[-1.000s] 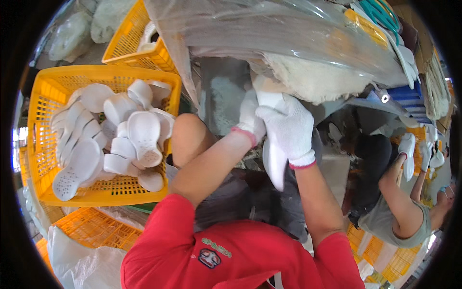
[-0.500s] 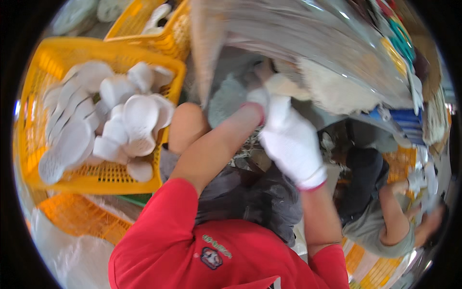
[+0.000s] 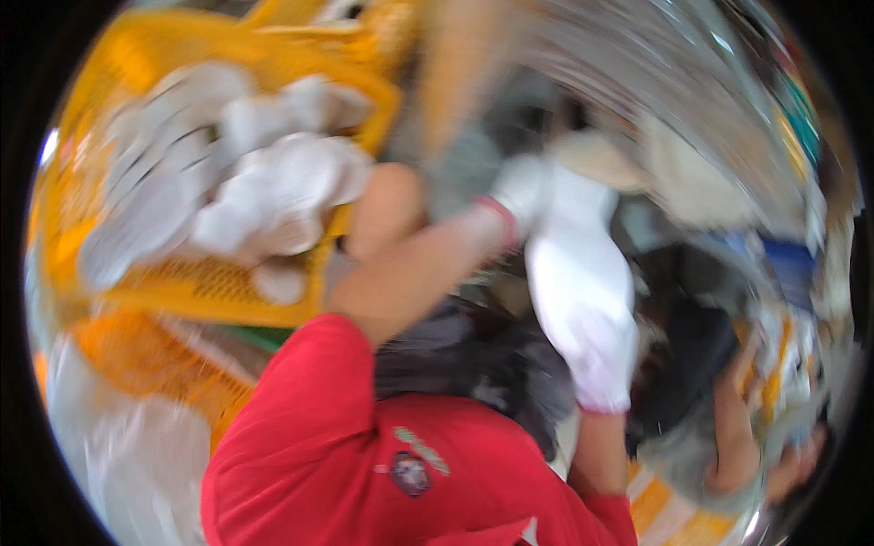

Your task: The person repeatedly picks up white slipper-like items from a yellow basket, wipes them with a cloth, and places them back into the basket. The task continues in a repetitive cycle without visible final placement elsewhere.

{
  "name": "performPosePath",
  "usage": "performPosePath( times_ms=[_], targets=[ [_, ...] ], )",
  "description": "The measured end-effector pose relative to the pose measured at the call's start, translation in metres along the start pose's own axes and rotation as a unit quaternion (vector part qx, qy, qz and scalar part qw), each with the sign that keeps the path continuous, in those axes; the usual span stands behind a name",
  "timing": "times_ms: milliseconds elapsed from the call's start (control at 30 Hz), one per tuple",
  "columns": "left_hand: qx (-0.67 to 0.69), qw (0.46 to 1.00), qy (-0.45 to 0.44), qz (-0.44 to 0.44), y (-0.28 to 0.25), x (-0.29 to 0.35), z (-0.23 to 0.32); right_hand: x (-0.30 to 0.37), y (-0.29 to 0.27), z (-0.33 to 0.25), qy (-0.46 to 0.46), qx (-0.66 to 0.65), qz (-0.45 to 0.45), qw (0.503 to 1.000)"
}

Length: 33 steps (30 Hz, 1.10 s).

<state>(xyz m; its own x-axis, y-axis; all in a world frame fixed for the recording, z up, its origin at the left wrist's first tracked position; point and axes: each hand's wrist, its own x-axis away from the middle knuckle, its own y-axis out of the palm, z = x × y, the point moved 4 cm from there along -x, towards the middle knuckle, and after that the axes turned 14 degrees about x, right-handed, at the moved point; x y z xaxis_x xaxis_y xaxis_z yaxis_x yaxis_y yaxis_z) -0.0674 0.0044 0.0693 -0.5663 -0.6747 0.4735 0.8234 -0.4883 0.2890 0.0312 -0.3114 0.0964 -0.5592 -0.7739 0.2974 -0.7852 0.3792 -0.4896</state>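
Note:
My left hand (image 3: 528, 193), in a white knit glove with a red cuff, reaches in at the middle. My right hand (image 3: 583, 264), gloved the same way, stretches up beside it, and the two nearly meet. Just past the fingertips is a pale cream rounded shape (image 3: 596, 162); whether either hand touches or grips it is not clear. Motion blur smears the fingers of both hands. At the left, a yellow crate (image 3: 218, 309) holds several white scoop-shaped pieces (image 3: 137, 232), some dotted with small holes.
Plastic-wrapped grey sheeting (image 3: 628, 55) slants over the far side, with a fluffy cream mass (image 3: 696, 173) under it. An orange crate (image 3: 155, 364) and a clear plastic bag (image 3: 150, 455) lie at lower left. Another person's arm (image 3: 733, 446) shows at lower right.
The whole view has shifted, so the crate appears higher and the hands farther right. My right hand looks more stretched out, its cuff lower in the picture. Blur is stronger.

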Motion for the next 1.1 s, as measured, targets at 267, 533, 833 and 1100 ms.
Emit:
performPosePath(
  times_ms=[267,533,833,1100],
  targets=[
    [-0.417,0.728,0.378,0.392,-0.235,0.152,0.061,0.098,-0.092,0.121,0.112,0.547,-0.098,0.824],
    [-0.360,0.841,0.404,-0.007,-0.210,0.187,0.066,0.072,-0.017,0.006,-0.056,0.204,0.067,0.975],
    [-0.273,0.817,0.509,-0.006,-0.005,0.137,0.018,0.044,-0.010,-0.068,0.028,0.014,0.256,0.966],
    [0.108,0.977,0.134,-0.128,0.114,-0.006,-0.097,0.020,-0.002,-0.083,0.002,0.086,0.304,0.949]
  ],
)
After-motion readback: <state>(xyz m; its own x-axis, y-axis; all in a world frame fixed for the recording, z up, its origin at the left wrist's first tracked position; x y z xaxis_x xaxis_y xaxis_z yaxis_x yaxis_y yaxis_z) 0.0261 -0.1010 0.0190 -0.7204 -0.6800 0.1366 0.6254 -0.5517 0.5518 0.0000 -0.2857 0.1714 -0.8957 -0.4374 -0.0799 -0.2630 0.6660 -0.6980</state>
